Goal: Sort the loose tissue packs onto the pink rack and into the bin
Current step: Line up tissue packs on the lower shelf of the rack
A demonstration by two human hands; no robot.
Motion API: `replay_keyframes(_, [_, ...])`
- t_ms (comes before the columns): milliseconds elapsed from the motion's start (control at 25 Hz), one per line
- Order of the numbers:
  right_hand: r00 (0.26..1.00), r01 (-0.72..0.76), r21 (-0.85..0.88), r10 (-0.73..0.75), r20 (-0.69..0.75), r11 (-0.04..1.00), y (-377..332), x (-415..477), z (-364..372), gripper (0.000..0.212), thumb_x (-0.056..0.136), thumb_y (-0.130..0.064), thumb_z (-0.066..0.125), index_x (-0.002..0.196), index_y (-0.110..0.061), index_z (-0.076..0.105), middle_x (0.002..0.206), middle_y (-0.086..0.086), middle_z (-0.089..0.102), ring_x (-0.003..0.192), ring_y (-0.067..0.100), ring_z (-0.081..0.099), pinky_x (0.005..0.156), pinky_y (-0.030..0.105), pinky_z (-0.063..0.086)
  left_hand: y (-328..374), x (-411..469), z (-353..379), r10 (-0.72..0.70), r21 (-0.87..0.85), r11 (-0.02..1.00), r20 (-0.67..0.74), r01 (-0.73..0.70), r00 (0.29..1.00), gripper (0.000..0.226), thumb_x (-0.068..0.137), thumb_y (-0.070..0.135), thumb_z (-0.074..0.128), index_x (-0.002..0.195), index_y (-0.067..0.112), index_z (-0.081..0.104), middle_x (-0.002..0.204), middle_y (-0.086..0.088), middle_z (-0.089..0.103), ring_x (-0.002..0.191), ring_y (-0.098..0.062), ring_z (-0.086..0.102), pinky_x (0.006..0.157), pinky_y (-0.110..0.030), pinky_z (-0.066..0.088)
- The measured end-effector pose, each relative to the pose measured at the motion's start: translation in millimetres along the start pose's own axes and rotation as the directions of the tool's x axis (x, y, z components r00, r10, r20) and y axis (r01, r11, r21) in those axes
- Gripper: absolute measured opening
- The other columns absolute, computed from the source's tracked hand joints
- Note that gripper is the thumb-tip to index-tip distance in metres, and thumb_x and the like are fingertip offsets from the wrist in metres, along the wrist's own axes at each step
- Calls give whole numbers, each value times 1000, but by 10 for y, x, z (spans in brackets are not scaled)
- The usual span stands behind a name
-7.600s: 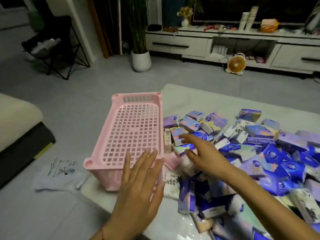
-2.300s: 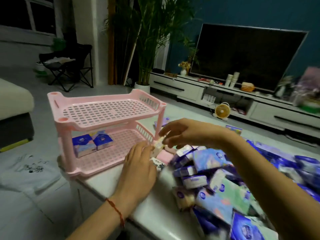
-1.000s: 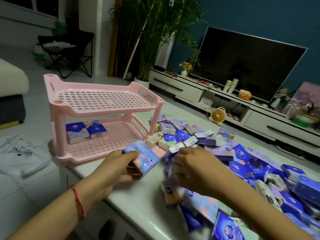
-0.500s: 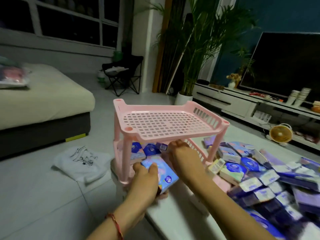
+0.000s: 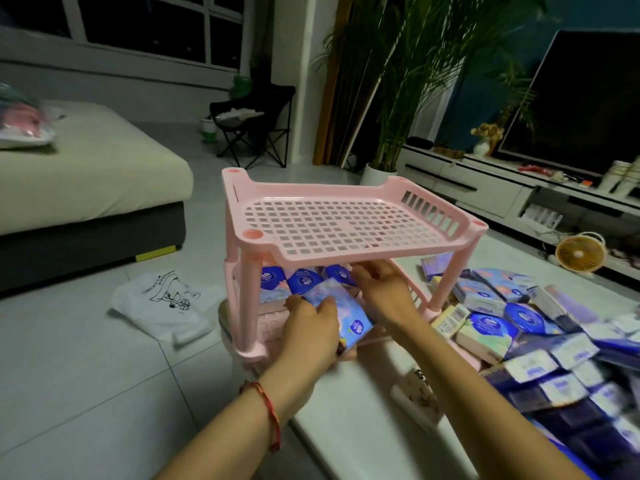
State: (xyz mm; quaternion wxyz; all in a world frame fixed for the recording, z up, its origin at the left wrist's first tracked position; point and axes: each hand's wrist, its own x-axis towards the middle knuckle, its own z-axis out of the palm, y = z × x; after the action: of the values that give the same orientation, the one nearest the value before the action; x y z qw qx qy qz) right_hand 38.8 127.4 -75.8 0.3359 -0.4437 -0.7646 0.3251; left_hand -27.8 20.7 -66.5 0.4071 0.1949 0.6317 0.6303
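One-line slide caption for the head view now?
Left hand holds a tissue pack at the lower shelf of the pink rack; right hand reaches inside.

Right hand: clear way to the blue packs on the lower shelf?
Probably yes. The right hand is under the top tier of the pink rack, fingertips by the blue packs; the open front leaves room beside the left hand and its pastel pack.
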Motion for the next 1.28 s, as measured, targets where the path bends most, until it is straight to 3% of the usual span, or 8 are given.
replay_keyframes(120, [890,-268,176,173,423,947,-220,-119,-141,21,92,-29,53,91,-12,65,85,8,67,75,22,62,72,31,49,29,18,21,139,177,977,-89,-121,986,11,97,14,43,99,7,36,111,-20,57,96,-29,57,67,-26,42])
replay_keyframes(240, [814,-317,165,178,553,934,-269,-192,-235,29,89,-30,61,95,-2,64,76,9,65,65,19,61,60,27,49,79,65,15,200,273,945,-46,-180,979,14,96,15,43,105,5,39,119,-22,56,108,-31,54,67,-24,34])
replay_keyframes(320, [891,-321,277,189,414,906,-219,-134,-209,16,90,-22,59,89,-6,63,73,8,63,61,17,57,55,23,45,51,86,-38,339,579,759,41,-299,940,31,97,24,42,116,1,42,124,-20,50,115,-30,47,81,-26,33])
replay_keyframes(400, [965,-259,401,250,77,878,-80,11,-144,7,92,-11,54,91,-6,59,69,7,60,58,16,53,57,27,41,-59,174,-113,550,874,332,126,-355,826,46,96,37,35,123,1,45,126,-22,46,120,-36,42,97,-38,33])
replay_keyframes(480, [962,-170,235,213,-172,957,15,117,-100,22,90,-16,45,105,-1,53,85,9,65,72,15,57,68,33,45,-99,188,-154,467,949,130,196,-286,862,53,98,40,29,141,9,31,144,-26,26,135,-43,23,109,-50,22])
replay_keyframes(600, [967,-245,-205,225,-118,948,107,160,-67,34,95,-16,38,126,-3,44,129,17,45,118,30,43,93,35,38,-124,211,-192,192,979,92,163,-183,968,57,100,38,25,149,23,0,154,-19,-9,142,-38,-10,113,-53,-1])
replay_keyframes(720, [982,-189,-489,173,-77,852,140,148,-1,30,96,-15,37,121,-5,50,127,17,45,116,34,45,92,36,39,-143,258,-187,186,977,92,175,-195,967,59,100,39,27,150,22,0,154,-19,-11,142,-39,-12,114,-51,1])
replay_keyframes(1280, [997,79,-709,-75,36,701,39,-493,-146,27,92,-30,42,108,-11,53,111,10,57,99,26,54,85,36,42,-311,154,-262,306,928,-83,371,-364,877,65,93,60,11,149,28,3,156,-13,-14,144,-30,-12,112,-57,5])
